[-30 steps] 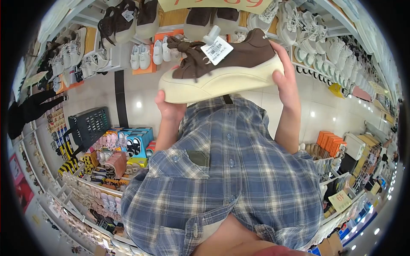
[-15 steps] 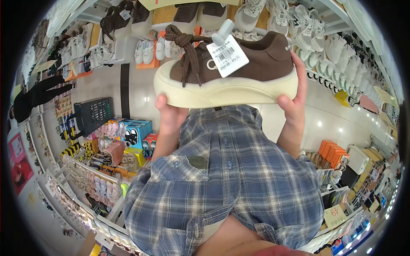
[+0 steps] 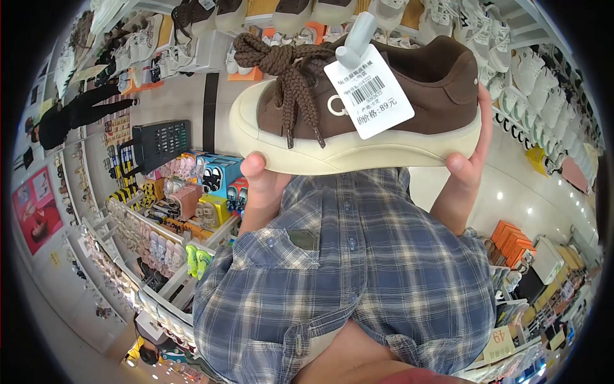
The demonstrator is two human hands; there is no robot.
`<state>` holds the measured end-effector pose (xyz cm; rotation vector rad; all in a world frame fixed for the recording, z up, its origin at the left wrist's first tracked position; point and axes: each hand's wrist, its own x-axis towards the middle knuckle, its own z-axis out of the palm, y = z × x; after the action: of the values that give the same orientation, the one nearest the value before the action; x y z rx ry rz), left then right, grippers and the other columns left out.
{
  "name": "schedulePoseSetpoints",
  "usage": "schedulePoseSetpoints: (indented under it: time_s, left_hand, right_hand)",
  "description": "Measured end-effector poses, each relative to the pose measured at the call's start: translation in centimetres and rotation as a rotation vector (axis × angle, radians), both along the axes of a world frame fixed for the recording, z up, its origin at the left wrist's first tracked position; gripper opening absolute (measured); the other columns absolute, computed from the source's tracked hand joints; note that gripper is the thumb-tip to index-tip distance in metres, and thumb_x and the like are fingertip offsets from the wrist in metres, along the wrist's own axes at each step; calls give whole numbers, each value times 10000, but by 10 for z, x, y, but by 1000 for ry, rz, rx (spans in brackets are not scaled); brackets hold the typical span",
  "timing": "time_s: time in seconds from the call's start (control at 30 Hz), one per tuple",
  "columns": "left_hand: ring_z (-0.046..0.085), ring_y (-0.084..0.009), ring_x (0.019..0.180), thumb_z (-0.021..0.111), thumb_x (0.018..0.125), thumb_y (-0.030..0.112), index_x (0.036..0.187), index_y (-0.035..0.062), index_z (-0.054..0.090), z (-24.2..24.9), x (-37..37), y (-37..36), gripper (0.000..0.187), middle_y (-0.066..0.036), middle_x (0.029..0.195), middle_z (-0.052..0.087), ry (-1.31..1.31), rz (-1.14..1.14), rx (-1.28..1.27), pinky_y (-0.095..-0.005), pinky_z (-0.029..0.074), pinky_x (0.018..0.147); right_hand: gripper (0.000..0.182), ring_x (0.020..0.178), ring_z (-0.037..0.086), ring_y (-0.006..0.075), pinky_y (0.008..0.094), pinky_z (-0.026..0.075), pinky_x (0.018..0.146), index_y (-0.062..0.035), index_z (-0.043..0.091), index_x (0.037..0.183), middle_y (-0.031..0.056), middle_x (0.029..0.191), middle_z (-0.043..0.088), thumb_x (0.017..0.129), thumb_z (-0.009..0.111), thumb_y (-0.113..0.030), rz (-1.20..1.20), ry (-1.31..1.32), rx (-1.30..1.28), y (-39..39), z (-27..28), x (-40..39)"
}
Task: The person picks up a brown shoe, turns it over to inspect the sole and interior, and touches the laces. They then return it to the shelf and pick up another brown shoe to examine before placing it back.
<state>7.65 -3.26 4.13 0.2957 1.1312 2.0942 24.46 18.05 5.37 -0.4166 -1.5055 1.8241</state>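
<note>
A brown sneaker (image 3: 422, 67) with a thick cream sole (image 3: 377, 153) is held up sideways in front of my chest, toe to the left. My left hand (image 3: 263, 185) grips it under the toe end, thumb on the sole's side and the other fingers mostly hidden. At the heel, my right hand (image 3: 470, 163) has its thumb against the sole and fingers wrapped round the back. Knotted brown laces (image 3: 297, 93) hang over the side. A white price tag (image 3: 371, 96) with a barcode hangs from a grey security tag (image 3: 357, 41) on the upper.
Shelves of white sneakers (image 3: 499, 38) run along the top and right. To the left are a dark plastic basket (image 3: 160, 146), boxed footwear (image 3: 220, 169) and a rack of slippers (image 3: 163, 249). A person in black (image 3: 77, 115) is at the far left. Orange shoeboxes (image 3: 511, 240) stand right.
The sneaker has come closer to the camera and looks larger, shifted a little right, both hands still on it. The price tag now reads more clearly. The surroundings have shifted slightly right.
</note>
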Motion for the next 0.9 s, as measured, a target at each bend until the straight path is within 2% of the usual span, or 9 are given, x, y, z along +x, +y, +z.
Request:
schedulePoseSetpoints:
  time_s: [0.27, 0.5, 0.57, 0.63, 0.73, 0.77, 0.87, 0.9]
  left_hand:
    - [393, -275, 1287, 715, 655, 509, 1416, 20, 243, 5, 38, 18, 1021, -151, 1416, 356, -49, 37, 84, -426, 342, 1076]
    - [383, -287, 1292, 707, 664, 528, 1418, 23, 233, 2, 57, 26, 1023, -136, 1431, 341, 78, -23, 53, -433, 335, 1082]
    - [387, -288, 1285, 706, 671, 519, 1422, 18, 225, 6, 61, 30, 1023, -142, 1439, 328, 103, -12, 62, -435, 336, 1080]
    - [388, -289, 1285, 706, 669, 516, 1423, 19, 225, 7, 58, 31, 1023, -143, 1438, 330, 117, -11, 90, -435, 336, 1079]
    - [390, -290, 1283, 706, 667, 513, 1424, 20, 223, 9, 51, 29, 1024, -144, 1436, 332, 125, -37, 125, -434, 337, 1077]
    - [391, -290, 1283, 707, 666, 511, 1424, 21, 223, 10, 49, 28, 1024, -144, 1435, 333, 123, -51, 135, -434, 337, 1076]
    - [392, -291, 1281, 707, 664, 508, 1425, 22, 221, 12, 41, 23, 1025, -145, 1433, 336, 123, -83, 158, -434, 338, 1075]
    - [393, -292, 1281, 707, 663, 507, 1426, 22, 221, 13, 40, 23, 1026, -146, 1433, 336, 121, -95, 168, -434, 338, 1074]
  right_hand:
    - [1001, 1181, 481, 257, 360, 386, 986, 75, 268, 1373, 191, 1278, 455, 623, 771, -356, 19, 63, 2, 8, -6, 32]
    - [939, 1186, 475, 261, 370, 377, 1000, 68, 274, 1370, 189, 1283, 451, 662, 769, -301, 85, 68, -43, 13, -17, 46]
    - [914, 1187, 476, 265, 375, 370, 1008, 60, 281, 1366, 190, 1292, 454, 666, 774, -261, -6, 60, 87, 10, -6, 48]
    - [800, 1186, 476, 310, 414, 374, 1007, 24, 374, 1313, 200, 1288, 470, 663, 790, -190, -171, 72, 343, 9, -3, 50]
    - [691, 1161, 488, 368, 451, 405, 974, -14, 466, 1238, 202, 1234, 516, 656, 800, -177, -352, 95, 960, 21, 17, 51]
    - [537, 1089, 528, 390, 468, 435, 927, -45, 567, 1119, 172, 1101, 598, 646, 801, -144, -380, 157, 949, 15, 27, 49]
    - [445, 1009, 567, 370, 458, 453, 885, -56, 626, 1033, 128, 985, 644, 627, 800, -116, -342, 185, 1068, 0, 44, 40]
    - [325, 948, 585, 323, 437, 464, 838, -77, 677, 911, 79, 902, 656, 606, 790, -68, -372, 169, 1036, -9, 54, 33]
